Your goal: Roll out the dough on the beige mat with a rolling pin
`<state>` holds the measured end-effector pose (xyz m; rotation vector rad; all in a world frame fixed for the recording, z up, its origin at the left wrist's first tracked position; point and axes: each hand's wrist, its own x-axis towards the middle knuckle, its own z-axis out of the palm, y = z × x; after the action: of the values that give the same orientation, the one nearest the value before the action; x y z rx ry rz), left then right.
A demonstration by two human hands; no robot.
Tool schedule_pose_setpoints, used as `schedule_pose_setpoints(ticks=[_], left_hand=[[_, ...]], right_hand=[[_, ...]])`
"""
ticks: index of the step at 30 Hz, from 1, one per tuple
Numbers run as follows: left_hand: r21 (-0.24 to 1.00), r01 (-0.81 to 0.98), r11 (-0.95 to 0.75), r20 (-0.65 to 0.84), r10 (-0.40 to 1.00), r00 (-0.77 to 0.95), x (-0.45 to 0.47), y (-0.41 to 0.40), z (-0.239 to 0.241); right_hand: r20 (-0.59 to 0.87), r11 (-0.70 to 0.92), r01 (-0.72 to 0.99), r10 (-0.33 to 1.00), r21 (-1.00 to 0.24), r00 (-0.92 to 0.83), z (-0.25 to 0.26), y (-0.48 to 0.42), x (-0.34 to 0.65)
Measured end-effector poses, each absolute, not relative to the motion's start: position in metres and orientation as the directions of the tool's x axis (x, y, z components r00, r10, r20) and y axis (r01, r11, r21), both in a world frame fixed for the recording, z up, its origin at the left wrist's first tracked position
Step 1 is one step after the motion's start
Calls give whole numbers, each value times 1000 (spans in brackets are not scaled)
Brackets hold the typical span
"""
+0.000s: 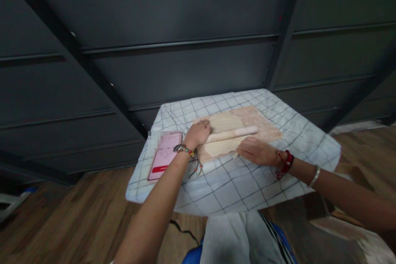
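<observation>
Right hand (258,151) flat beside rolling pin (235,133); pin lies left-right.

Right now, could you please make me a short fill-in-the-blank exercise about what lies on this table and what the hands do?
1. The left hand is curled on one end of the ___, which lies across the dough.
2. The phone lies on the cloth, to the ___ of the board.
3. The red band is on the ___ wrist.

Missing words: pin; left; right.
</observation>
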<state>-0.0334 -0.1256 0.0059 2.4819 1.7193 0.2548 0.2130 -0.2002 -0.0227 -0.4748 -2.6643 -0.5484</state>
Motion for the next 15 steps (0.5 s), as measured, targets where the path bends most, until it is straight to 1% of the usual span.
schedule_pose_setpoints(ticks=[3,5,9,11,13,15], left_hand=[[194,916,-352,76,936,344,-33,-126,7],[192,913,-361,78,933,352,-34,-124,6],[185,911,-368,79,930,359,-34,-121,3],[182,910,-373,82,928,364,-34,-120,3],[179,908,-379,81,925,371,-33,-121,4],[173,908,-381,78,924,374,-33,-121,6]], right_hand=[[403,873,408,284,266,-870,-23,-200,215],[389,873,407,287,270,-875,-22,-200,216],[367,884,344,220,317,-904,-20,-201,221],[351,894,325,211,309,-912,-21,-202,227],[359,904,361,266,229,-894,-21,-204,235],[397,893,445,383,73,-834,-19,-207,243]])
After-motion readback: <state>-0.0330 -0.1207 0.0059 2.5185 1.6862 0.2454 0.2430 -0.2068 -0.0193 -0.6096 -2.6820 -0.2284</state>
